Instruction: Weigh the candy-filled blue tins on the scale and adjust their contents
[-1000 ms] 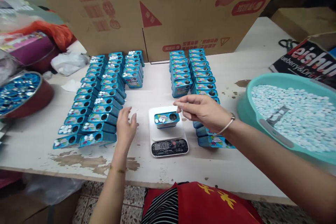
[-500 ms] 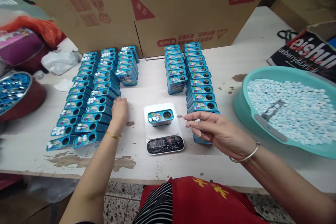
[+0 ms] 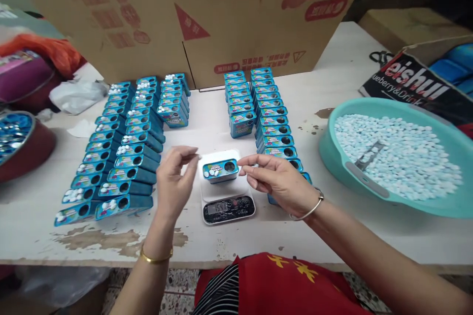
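**Weighing station: one tin on the scale**

Tin, small, blue, rectangular, printed lid with round hole [image 3: 220,171]: sits on the white platform of the digital kitchen scale [image 3: 228,205], a few white tablets lying on its lid. Left hand [image 3: 173,183]: raised just left of the tin, thumb and fingertips drawn together, apart from it; whether they pinch anything cannot be told. Right hand [image 3: 280,183]: fingers loosely extended, tips just beside the tin's right end. Rows of matching blue tins [image 3: 117,146] stand to the left, more rows [image 3: 265,110] behind. Teal plastic basin of pale tablets [image 3: 395,155] at right. Step, judged: checking or topping up the weight. Lifting the tin would call for a grip on both ends.
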`<action>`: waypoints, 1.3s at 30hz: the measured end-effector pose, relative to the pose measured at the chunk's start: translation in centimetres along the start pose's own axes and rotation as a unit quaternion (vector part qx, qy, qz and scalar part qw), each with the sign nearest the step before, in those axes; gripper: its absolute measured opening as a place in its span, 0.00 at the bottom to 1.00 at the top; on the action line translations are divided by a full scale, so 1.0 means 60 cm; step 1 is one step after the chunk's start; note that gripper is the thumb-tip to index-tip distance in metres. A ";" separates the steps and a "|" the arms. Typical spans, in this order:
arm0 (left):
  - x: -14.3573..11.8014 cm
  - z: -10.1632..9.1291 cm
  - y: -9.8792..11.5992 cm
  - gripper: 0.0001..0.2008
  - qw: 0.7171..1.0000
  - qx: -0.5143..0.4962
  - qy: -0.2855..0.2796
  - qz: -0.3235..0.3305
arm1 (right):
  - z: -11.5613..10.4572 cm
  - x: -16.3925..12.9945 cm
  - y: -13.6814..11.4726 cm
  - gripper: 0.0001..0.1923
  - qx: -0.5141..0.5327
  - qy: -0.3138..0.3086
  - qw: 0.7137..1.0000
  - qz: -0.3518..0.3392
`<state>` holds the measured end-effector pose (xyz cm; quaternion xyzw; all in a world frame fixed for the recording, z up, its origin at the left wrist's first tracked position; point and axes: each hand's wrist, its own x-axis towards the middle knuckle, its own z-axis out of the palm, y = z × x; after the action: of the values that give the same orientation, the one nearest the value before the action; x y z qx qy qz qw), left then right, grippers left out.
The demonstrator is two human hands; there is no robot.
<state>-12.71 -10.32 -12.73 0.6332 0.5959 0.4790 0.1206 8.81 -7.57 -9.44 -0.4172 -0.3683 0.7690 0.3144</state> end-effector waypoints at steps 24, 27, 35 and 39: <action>-0.060 0.039 0.030 0.24 0.932 0.264 -0.155 0.195 | -0.011 -0.065 0.063 0.16 0.069 -0.012 0.993 0.096; -0.050 0.041 0.048 0.22 0.940 0.230 -0.150 0.204 | -0.014 -0.069 0.065 0.16 0.081 -0.003 0.992 0.093; -0.151 0.046 0.126 0.07 0.935 0.047 -0.262 0.235 | -0.029 -0.108 0.126 0.17 0.183 0.005 0.966 0.184; -0.199 0.068 0.124 0.05 0.937 0.037 -0.277 0.209 | -0.042 -0.125 0.158 0.13 0.201 -0.001 0.954 0.221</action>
<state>-2.87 -20.94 -15.00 0.8549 0.4104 0.2770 0.1549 12.74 -17.75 -15.17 -0.4156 -0.1051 0.8777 0.2141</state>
